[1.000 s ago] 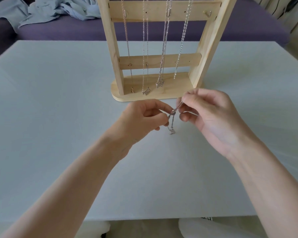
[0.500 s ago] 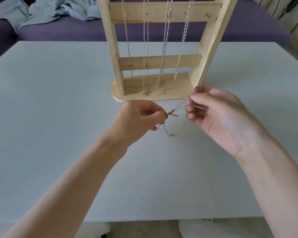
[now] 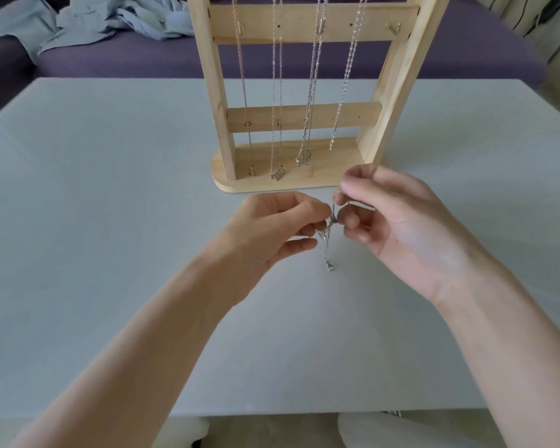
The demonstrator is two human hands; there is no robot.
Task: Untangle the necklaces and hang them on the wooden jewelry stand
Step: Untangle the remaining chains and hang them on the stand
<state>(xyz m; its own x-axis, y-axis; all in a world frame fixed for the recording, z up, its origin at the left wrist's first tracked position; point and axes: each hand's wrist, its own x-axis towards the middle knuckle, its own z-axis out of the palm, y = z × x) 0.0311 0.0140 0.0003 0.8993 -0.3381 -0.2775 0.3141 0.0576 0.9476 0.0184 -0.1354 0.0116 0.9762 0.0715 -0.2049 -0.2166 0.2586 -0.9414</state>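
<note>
Together, left hand and right hand pinch a necklace.

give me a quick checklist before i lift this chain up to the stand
1. Left hand pinching the chain: ok.
2. Right hand pinching it too: ok.
3. Clasp hanging loose below the fingers: ok.
4. Chain fully untangled: cannot tell, it is bunched between the fingertips.
5. Free hook at the right end of the upper bar of the wooden stand: ok.
6. Four hung necklaces staying apart from the held chain: ok.
</note>
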